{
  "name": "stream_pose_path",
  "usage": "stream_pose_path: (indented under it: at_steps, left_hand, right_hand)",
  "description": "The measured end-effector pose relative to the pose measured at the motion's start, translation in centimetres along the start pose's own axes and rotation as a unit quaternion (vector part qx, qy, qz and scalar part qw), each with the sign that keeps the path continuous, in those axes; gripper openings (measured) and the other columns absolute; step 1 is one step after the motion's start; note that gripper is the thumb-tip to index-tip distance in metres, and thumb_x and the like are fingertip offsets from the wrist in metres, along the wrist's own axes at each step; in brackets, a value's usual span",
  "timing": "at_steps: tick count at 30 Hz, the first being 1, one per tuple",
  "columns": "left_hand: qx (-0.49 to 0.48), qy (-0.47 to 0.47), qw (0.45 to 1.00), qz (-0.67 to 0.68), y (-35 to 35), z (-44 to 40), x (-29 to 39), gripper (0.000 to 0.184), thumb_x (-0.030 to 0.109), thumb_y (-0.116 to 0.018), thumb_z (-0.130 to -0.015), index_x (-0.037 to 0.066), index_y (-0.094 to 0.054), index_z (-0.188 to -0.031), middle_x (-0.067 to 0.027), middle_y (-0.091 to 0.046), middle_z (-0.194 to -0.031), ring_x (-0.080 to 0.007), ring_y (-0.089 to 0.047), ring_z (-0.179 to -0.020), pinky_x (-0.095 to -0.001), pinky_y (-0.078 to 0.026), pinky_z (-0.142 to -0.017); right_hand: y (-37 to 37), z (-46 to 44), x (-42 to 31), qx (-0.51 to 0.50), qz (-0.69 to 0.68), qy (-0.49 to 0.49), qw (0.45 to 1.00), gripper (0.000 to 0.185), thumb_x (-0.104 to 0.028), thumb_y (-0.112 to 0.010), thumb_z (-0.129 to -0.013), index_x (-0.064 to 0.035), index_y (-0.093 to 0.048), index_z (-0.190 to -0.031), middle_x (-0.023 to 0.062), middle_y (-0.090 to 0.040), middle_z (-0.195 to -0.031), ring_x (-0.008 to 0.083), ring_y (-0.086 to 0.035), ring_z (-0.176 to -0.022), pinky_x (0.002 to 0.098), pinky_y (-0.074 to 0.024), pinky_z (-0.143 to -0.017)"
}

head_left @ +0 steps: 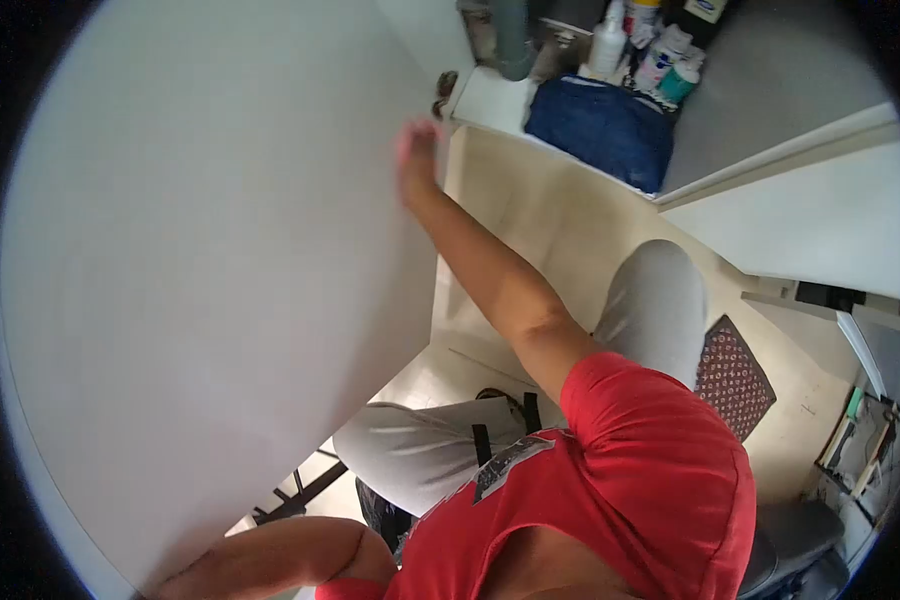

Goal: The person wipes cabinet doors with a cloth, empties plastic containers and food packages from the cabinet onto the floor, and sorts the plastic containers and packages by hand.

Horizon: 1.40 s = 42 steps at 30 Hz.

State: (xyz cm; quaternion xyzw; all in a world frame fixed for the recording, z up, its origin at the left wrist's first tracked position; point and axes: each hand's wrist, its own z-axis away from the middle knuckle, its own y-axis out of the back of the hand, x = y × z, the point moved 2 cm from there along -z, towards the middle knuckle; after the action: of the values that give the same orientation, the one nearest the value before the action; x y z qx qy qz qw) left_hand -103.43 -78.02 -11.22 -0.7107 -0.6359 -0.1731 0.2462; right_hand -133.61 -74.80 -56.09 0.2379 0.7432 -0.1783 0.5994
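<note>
Reaching: one right hand (pixel 420 162), bare and blurred, at the white door (pixel 230 260) near its hinge (pixel 445 92); finger spread and contact could not be told. White door: one, large, stood open. Left hand: out of view, forearm (pixel 280 553) low beside the door. Cabinet (pixel 495 98): held blue cloth (pixel 602 130) before bottles (pixel 660 58), grey pipe (pixel 511 40) alongside.

One dark blue cloth (pixel 602 128), one patterned mat (pixel 735 378), one grey pipe (pixel 511 40), two white door panels (pixel 240 250), two grey trouser legs (pixel 658 310), at least four bottles (pixel 608 50).
</note>
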Motion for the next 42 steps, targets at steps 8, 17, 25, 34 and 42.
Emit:
stream_pose_path:
  at_steps: [8,17,25,34,42]
  left_hand:
    - [0.002,0.033,0.999,0.024,0.9,-0.7,2.0,0.06,0.047,-0.032,-0.095,0.0,-0.044,-0.131,-0.0173,-0.046,-0.129,-0.029,-0.047,-0.118,-0.0429,-0.04,-0.098]
    - [-0.039,0.03,0.998,0.035,3.5,0.1,3.0,0.072,0.056,-0.025,-0.095,0.004,-0.023,-0.144,-0.0172,-0.038,-0.137,-0.032,-0.038,-0.127,-0.0465,-0.033,-0.103]
    - [-0.154,-0.004,0.982,0.105,4.5,1.4,3.6,0.087,0.061,-0.041,-0.09,0.001,-0.012,-0.147,-0.0113,-0.048,-0.105,-0.0203,-0.048,-0.094,-0.0399,-0.041,-0.083]
    - [-0.304,-0.113,0.864,0.386,1.3,6.6,6.8,0.127,0.039,-0.074,-0.073,0.016,0.033,-0.138,-0.0227,-0.013,-0.145,-0.0381,-0.017,-0.136,-0.0474,-0.018,-0.11]
    - [-0.237,-0.108,0.753,0.604,-1.6,11.9,13.3,0.089,0.002,-0.066,-0.073,0.039,-0.024,-0.142,-0.0168,-0.031,-0.141,-0.0453,-0.021,-0.135,-0.0648,-0.009,-0.107]
  right_hand:
    - [11.6,1.2,-43.5,-0.102,-0.316,0.451,0.828,0.053,-0.027,-0.063,-0.069,-0.0034,-0.05,-0.114,0.0198,-0.045,-0.125,0.0389,-0.039,-0.123,0.0558,-0.0261,-0.103]
    - [18.4,5.6,-53.7,-0.338,-0.309,0.642,0.615,0.036,-0.037,-0.056,-0.074,-0.0107,-0.053,-0.05,0.0024,-0.055,-0.054,0.0225,-0.056,-0.052,0.0375,-0.0412,-0.051]
    - [10.5,-14.9,-50.1,-0.409,-0.044,0.549,0.728,0.032,-0.033,-0.056,-0.085,-0.0039,-0.067,-0.081,0.0109,-0.067,-0.075,0.0248,-0.062,-0.067,0.0312,-0.0488,-0.064]
    - [28.2,-2.5,-55.1,-0.557,0.021,0.626,0.545,0.031,-0.025,-0.05,-0.084,-0.008,-0.055,-0.059,0.0078,-0.053,-0.065,0.0293,-0.053,-0.068,0.0395,-0.0408,-0.067]
    - [28.9,-10.5,-55.9,-0.522,0.283,0.505,0.627,0.028,-0.024,-0.049,-0.09,-0.0055,-0.064,-0.074,0.01,-0.054,-0.103,0.0267,-0.049,-0.102,0.0383,-0.0393,-0.089]
